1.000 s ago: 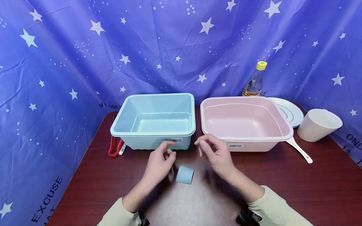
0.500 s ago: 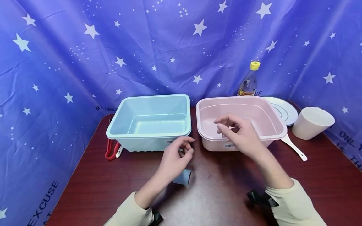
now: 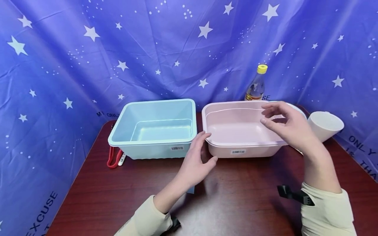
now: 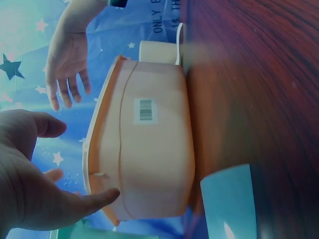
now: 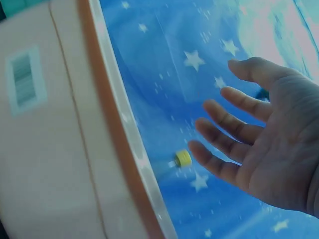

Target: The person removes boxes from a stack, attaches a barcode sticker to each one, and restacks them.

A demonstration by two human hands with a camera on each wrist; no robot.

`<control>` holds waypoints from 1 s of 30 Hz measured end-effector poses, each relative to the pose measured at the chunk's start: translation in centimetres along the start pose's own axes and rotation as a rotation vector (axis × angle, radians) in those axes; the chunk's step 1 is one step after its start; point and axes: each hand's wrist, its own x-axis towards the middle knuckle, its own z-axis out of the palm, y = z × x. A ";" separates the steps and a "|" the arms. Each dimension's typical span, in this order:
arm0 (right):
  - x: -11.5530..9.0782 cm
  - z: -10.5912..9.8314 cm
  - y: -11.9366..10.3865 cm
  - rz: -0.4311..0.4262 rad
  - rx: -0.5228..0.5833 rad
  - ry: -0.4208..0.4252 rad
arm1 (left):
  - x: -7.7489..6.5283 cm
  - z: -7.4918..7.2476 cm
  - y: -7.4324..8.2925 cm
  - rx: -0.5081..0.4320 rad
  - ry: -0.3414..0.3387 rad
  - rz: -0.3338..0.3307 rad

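My left hand (image 3: 196,162) reaches into the gap between the blue basin (image 3: 156,150) and the pink basin (image 3: 218,151), fingers spread, with its fingertips right at the pink basin's near left corner. Over the pink basin's right end hovers my right hand (image 3: 292,126), palm turned inward and fingers loosely bent around nothing. In the right wrist view its fingers (image 5: 224,124) are spread beside the rim. A small light-blue curved piece (image 4: 229,204) lies on the table, mostly hidden beneath the left hand in the head view. Neither hand holds anything.
Behind the pink basin stands a yellow-capped bottle (image 3: 256,87). A white mug (image 3: 326,124) tilts at the right, near a plate (image 3: 298,109) partly covered by the right hand. Red-handled tongs (image 3: 112,160) and a white handle (image 3: 122,159) lie left of the blue basin.
My right hand has moved right, from before the pink basin to over its right end. The left hand has moved right and forward, its fingers spreading and now covering most of the light-blue piece.
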 end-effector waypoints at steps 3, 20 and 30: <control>-0.3 -1.4 0.8 0.068 -0.016 -0.049 | 0.5 0.6 0.1 0.015 0.002 -0.018; -1.4 -4.7 8.8 0.206 0.064 -0.414 | 2.4 2.6 -0.6 -0.061 0.053 -0.118; -2.2 -4.9 10.7 0.295 0.093 -0.505 | 3.4 3.2 -2.1 -0.274 0.024 -0.186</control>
